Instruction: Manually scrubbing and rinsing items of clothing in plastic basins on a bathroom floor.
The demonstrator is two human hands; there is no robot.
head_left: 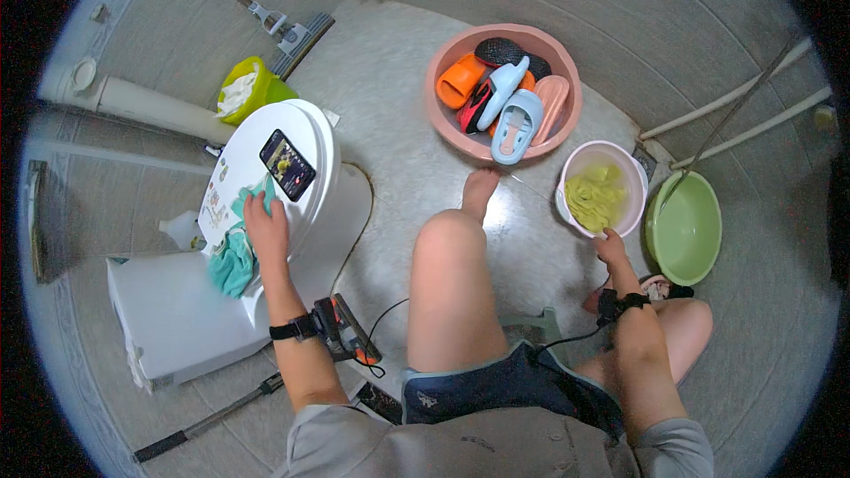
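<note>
Your bare knee (452,274) rises closest, mid-frame, foot on the tiled floor (390,124). Left of it stands the white toilet (168,310), lid shut, a phone (287,165) lying on top. Your left hand (266,228) presses a teal cloth (232,264) against the lid, fingers closed over the cloth. Ahead sits a pink basin (567,115) full of slippers. Your right hand (611,246) grips the rim of the small pale bucket (633,186) holding yellow gloves, beside a green basin (683,230).
</note>
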